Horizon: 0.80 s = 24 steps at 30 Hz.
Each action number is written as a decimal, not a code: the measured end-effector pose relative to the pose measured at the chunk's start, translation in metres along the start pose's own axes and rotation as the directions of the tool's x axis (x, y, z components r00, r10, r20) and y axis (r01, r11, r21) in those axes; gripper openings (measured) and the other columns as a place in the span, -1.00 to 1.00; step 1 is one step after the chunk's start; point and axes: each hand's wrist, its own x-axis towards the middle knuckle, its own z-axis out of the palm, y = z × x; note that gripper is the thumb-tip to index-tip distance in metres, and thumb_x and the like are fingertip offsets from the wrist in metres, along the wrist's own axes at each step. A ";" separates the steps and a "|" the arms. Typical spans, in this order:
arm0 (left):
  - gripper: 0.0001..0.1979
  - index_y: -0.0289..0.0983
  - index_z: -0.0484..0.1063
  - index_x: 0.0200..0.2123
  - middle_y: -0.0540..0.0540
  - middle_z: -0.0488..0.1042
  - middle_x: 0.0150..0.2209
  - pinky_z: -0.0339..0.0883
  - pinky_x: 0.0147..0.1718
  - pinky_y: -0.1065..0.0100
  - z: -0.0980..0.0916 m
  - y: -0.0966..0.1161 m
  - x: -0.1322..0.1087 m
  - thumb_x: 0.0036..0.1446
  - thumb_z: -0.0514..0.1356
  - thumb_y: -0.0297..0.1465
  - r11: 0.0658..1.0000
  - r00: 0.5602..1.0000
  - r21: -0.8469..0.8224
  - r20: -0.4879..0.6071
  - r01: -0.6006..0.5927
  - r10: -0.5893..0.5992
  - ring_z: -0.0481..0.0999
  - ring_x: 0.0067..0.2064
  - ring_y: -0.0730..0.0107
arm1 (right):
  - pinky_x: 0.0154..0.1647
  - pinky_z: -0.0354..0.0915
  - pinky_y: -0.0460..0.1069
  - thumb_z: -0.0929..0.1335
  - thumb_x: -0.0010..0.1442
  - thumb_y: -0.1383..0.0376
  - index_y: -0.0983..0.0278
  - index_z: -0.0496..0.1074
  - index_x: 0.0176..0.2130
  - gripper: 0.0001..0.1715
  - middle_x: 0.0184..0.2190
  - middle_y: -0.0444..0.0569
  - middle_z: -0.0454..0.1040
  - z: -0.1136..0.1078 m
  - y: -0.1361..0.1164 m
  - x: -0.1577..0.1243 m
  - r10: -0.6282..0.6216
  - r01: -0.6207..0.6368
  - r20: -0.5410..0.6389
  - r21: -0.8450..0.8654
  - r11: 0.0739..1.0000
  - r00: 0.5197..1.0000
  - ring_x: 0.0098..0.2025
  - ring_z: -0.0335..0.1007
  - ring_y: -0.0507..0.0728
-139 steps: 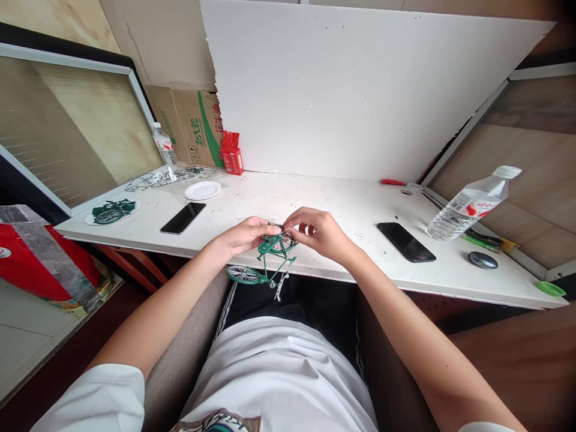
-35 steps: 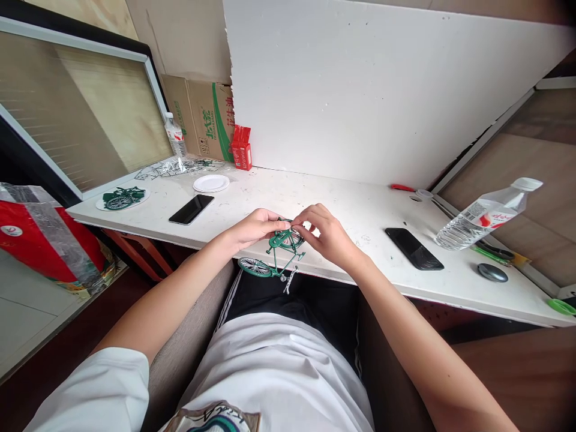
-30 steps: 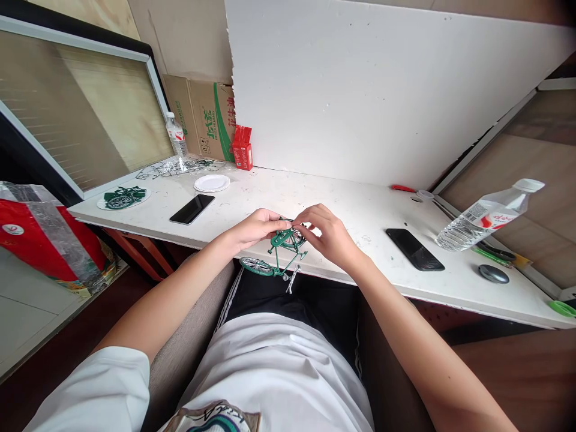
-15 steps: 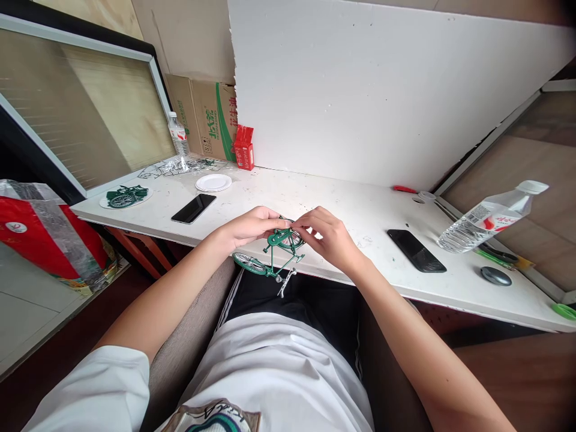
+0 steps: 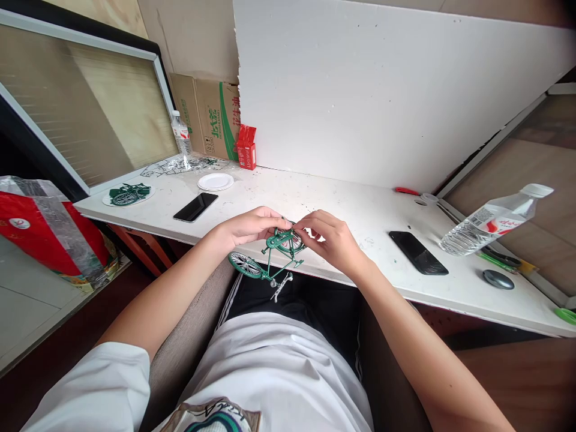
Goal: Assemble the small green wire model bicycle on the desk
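A green model bicycle (image 5: pixel 269 264) with silver handlebars is held over the table's front edge, above my lap. Its front wheel (image 5: pixel 245 264) points left and the handlebars hang lowest, toward me. My left hand (image 5: pixel 254 227) pinches the rear end of the model between thumb and fingers. From the other side, my right hand (image 5: pixel 330 237) has its fingertips closed at the rear wheel (image 5: pixel 291 241), touching the model. Whether a small part is between those right fingertips is hidden.
On the white table (image 5: pixel 270 192) lie a phone (image 5: pixel 195 207), a white plate (image 5: pixel 216 182) and a plate with another green model bicycle (image 5: pixel 129 194). To the right are a second phone (image 5: pixel 417 252), a water bottle (image 5: pixel 495 219) and a mouse (image 5: pixel 497 279). A red box (image 5: pixel 246 147) stands at the back.
The bicycle has tilted slightly, its front wheel and handlebars swinging a little to the left. Both hands keep their grip near the rear wheel. The view has shifted slightly.
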 end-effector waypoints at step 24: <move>-0.65 -0.37 0.65 -0.28 -0.17 0.66 -0.28 0.40 -0.22 0.33 -0.007 -0.012 0.006 -0.04 0.57 -0.25 0.994 0.997 -0.093 -0.046 0.064 -0.069 0.58 -0.26 0.36 | -0.28 0.40 0.04 0.31 0.51 0.24 0.18 0.50 -0.05 -0.84 -0.17 0.01 0.56 0.003 -0.001 0.002 0.139 -0.153 0.093 0.154 0.976 0.986 -0.27 0.47 0.11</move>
